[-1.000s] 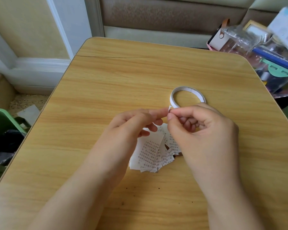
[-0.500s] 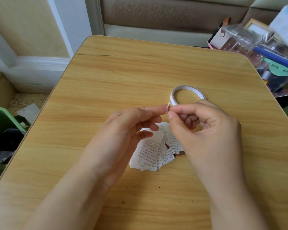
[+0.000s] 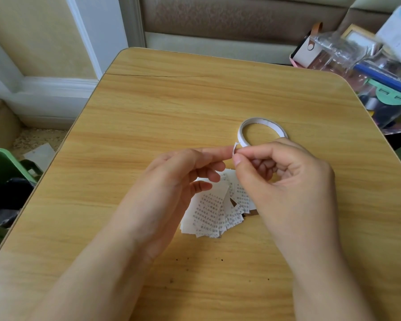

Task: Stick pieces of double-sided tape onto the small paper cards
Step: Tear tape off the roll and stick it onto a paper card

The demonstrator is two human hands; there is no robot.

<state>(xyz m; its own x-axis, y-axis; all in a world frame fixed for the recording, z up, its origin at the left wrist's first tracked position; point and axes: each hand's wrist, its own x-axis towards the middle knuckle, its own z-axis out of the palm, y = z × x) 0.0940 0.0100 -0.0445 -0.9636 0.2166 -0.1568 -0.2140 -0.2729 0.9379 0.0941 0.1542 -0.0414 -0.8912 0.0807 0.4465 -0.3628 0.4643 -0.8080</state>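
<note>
On a light wooden table [image 3: 148, 107]: thin white tape ring [image 3: 262, 126], fanned pile of printed paper cards [image 3: 208, 212]. Left hand [image 3: 171, 179] and right hand [image 3: 285, 174] pinching one small white tape piece [image 3: 236, 148] above the pile.

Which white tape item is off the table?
The small tape piece, pinched between left hand and right hand; the tape roll lies flat on the table.

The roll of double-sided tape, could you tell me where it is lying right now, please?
In the head view the roll of tape lies flat on the wooden table, right of centre, just beyond the right hand.
</note>
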